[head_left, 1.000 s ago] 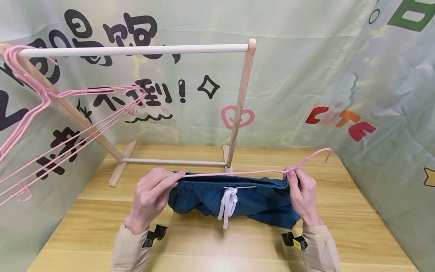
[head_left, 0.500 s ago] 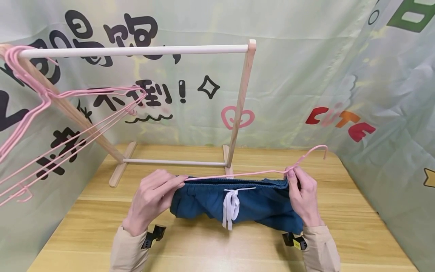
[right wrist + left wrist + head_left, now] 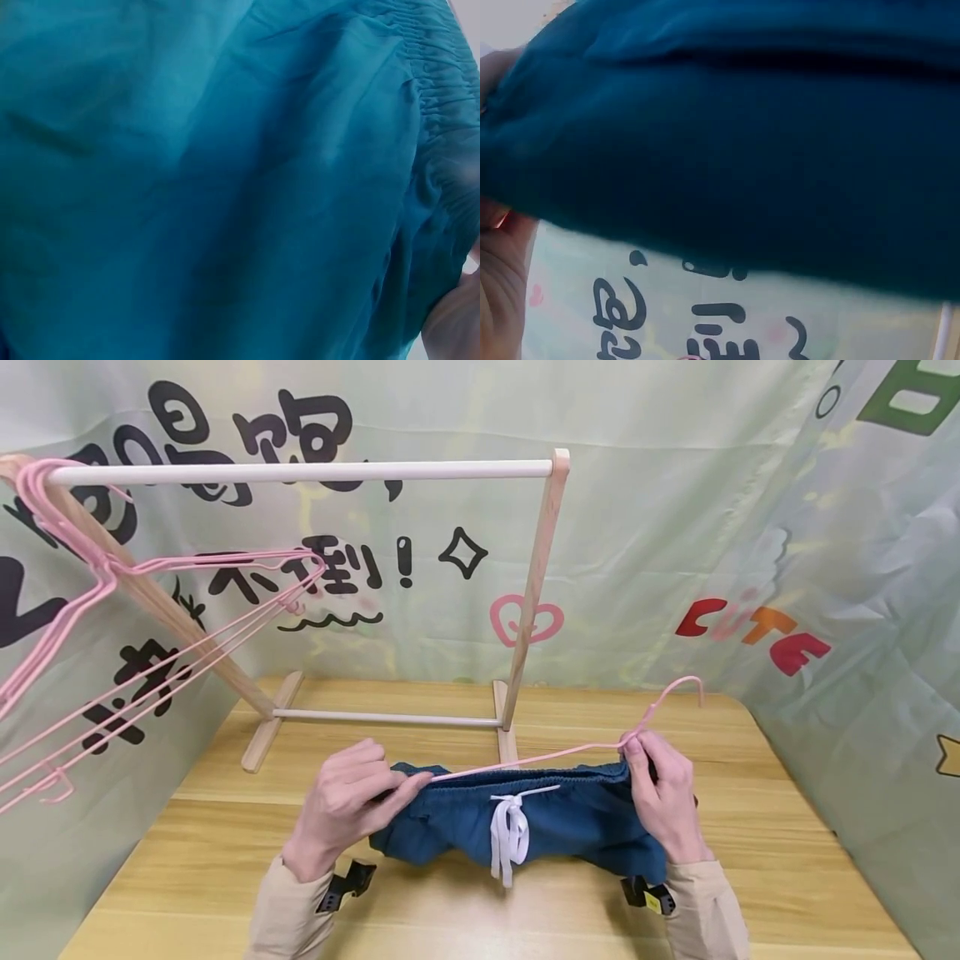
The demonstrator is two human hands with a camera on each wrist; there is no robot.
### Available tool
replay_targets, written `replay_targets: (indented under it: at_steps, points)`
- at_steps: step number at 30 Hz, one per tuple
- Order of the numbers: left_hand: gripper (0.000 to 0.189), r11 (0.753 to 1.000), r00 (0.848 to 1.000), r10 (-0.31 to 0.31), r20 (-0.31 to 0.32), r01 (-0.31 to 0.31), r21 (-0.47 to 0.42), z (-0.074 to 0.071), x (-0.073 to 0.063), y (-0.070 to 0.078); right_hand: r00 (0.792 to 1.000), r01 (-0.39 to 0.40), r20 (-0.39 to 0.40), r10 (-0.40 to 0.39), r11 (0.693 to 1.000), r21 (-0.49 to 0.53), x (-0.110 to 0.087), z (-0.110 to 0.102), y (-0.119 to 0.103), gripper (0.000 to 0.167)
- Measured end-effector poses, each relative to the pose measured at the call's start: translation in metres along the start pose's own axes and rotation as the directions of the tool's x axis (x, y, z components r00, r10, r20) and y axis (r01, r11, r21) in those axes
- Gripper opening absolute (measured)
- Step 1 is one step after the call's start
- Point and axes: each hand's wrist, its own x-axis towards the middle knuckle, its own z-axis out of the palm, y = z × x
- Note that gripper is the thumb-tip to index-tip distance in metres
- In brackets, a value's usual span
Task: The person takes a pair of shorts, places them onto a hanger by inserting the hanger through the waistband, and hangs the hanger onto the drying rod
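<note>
Blue shorts (image 3: 570,827) hang between our left hand (image 3: 348,802) and right hand (image 3: 663,789), pinched with hanger (image 3: 540,759); wooden table (image 3: 772,827) below, curtain (image 3: 637,543) behind

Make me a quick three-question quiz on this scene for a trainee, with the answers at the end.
1. Which hand grips the pink hanger just below its hook?
2. What colour is the drawstring on the blue garment? A black, B white, C red.
3. True or false: other pink hangers hang on the rack's top rail.

Key: 1, the right hand; 2, B; 3, true.
</note>
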Motion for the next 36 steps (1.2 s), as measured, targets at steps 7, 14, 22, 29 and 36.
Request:
replay_targets:
  at_steps: [7, 14, 22, 29, 36]
  points:
    - [0.043, 1.0, 1.0, -0.02, 0.007, 0.02, 0.002, 0.001, -0.001, 0.0, 0.999, 0.034, 0.023, -0.034, 0.999, 0.002, 0.0, 0.003, -0.005, 0.017]
    - [0.041, 0.997, 0.998, -0.044, 0.032, 0.043, 0.057, 0.002, -0.004, -0.001, 0.998, 0.052, 0.038, -0.053, 0.998, 0.017, 0.0, 0.007, -0.008, 0.02]
    - [0.035, 0.981, 0.991, -0.12, -0.052, 0.127, 0.147, 0.017, -0.004, 0.007, 0.994, 0.099, 0.048, -0.102, 0.994, 0.054, 0.0, 0.012, -0.012, 0.026]
    - [0.036, 0.945, 0.973, -0.215, -0.084, 0.229, 0.235, 0.028, -0.006, 0.013, 0.99, 0.133, 0.038, -0.136, 0.988, 0.082, 0.001, 0.015, -0.015, 0.031]
    - [0.034, 0.93, 0.965, -0.246, -0.087, 0.26, 0.259, 0.037, -0.006, 0.018, 0.987, 0.156, 0.026, -0.158, 0.986, 0.059, 0.0, 0.021, -0.02, 0.033]
